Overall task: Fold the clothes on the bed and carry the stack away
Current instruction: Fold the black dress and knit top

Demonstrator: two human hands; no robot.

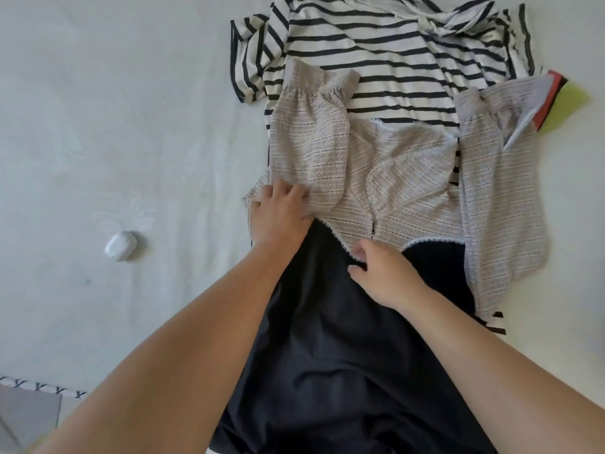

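Under left hand fingers, spread flat: patterned blouse, one sleeve folded in. Right hand fingers pinch its lace hem. Beyond fingertips: striped shirt, unfolded. Beneath, nearer the wrists: dark garment. Bed: no stack yet; folding barely begun.

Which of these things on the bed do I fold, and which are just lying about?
To fold: patterned beige top, pressed by left hand, hem pinched by right hand; striped shirt; black garment.
Lying about: white earbud case.
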